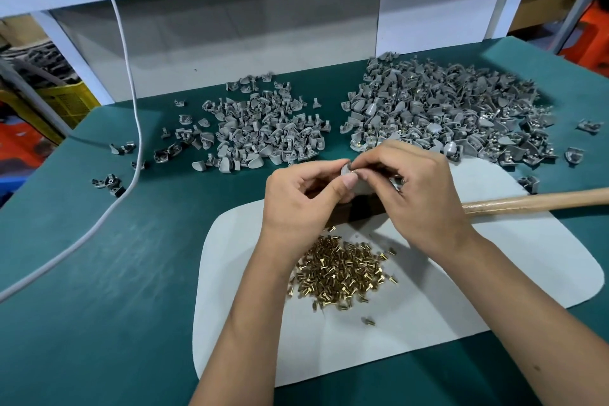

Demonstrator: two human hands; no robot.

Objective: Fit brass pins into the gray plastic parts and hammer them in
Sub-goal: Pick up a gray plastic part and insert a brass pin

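Observation:
My left hand (301,199) pinches a gray plastic part (357,186) over the middle of the white mat (494,273). My right hand (415,191) meets it from the right, fingertips pressing a small brass pin (352,170) at the part's top. A heap of loose brass pins (342,270) lies on the mat just below my hands. A wooden hammer handle (543,199) lies across the mat's right side; its head is hidden behind my right hand. A dark block (361,209) shows beneath the hands.
Two heaps of gray parts sit at the back of the green table (99,273): a smaller one (260,128) on the left, a larger one (454,109) with brass glints on the right. A white cable (131,109) runs down the left. Stray parts (108,183) lie near it.

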